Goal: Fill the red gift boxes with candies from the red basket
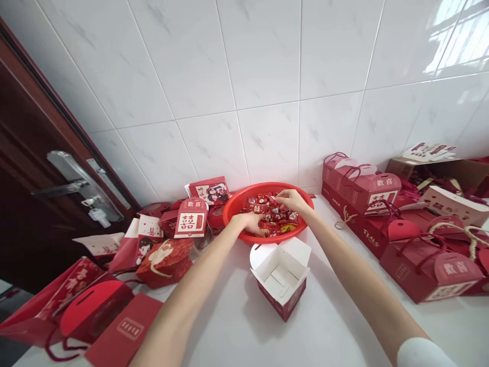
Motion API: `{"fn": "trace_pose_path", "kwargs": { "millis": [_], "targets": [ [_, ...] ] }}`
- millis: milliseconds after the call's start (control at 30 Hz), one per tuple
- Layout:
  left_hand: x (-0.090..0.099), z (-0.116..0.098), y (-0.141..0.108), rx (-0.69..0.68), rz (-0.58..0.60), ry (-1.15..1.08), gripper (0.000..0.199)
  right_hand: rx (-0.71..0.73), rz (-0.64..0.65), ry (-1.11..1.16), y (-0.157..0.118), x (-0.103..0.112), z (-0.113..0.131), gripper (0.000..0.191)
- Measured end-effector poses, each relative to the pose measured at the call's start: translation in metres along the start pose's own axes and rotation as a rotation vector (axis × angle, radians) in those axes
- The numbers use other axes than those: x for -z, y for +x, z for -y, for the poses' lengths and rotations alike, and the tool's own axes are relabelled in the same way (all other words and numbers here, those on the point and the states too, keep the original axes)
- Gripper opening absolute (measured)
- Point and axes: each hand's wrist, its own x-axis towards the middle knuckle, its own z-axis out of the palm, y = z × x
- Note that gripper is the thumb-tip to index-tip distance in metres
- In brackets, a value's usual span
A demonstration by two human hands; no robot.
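Observation:
A red plastic basket [229,206] stands against the tiled wall, filled with red-wrapped candies [273,216] and a few yellow-green ones. My left hand [251,222] reaches over its near left rim, fingers apart and touching the candies. From the right, my right hand [294,200] dips in, its fingers bent and apart just above the candies. Nothing held shows in either hand, though some fingertips are partly hidden. In front of the basket, between my forearms, sits a small red gift box [280,280] with its white inside showing and its flaps up; no contents are visible in it.
Red gift boxes [191,219] and bags crowd the left of the white table [244,326]. More handled boxes [428,267] and a long red box [353,224] line the right, before an open carton [462,171]. A dark door [34,168] with keys stands left.

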Motion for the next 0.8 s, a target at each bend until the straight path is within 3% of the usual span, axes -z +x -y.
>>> {"fn": "trace_pose_path", "kwargs": {
  "millis": [200, 267, 467, 667, 800],
  "targets": [
    [0.011, -0.012, 0.043, -0.146, -0.105, 0.049, 0.040, 0.017, -0.113, 0.096, -0.002, 0.000, -0.010, 0.009],
    [0.011, -0.018, 0.062, -0.155, -0.106, 0.066, 0.040, 0.031, -0.126, 0.131, -0.004, 0.000, -0.011, 0.008],
    [0.001, -0.020, 0.101, -0.130, -0.181, 0.056, 0.063, 0.036, -0.141, 0.235, -0.007, 0.002, -0.012, 0.005],
    [-0.007, -0.007, 0.110, -0.146, -0.205, -0.127, 0.035, 0.005, -0.151, 0.305, -0.009, 0.005, -0.010, 0.009],
    [-0.005, -0.001, 0.108, -0.159, -0.222, -0.317, 0.029, -0.023, -0.180, 0.311, -0.010, 0.005, -0.012, 0.009]
  ]
}}
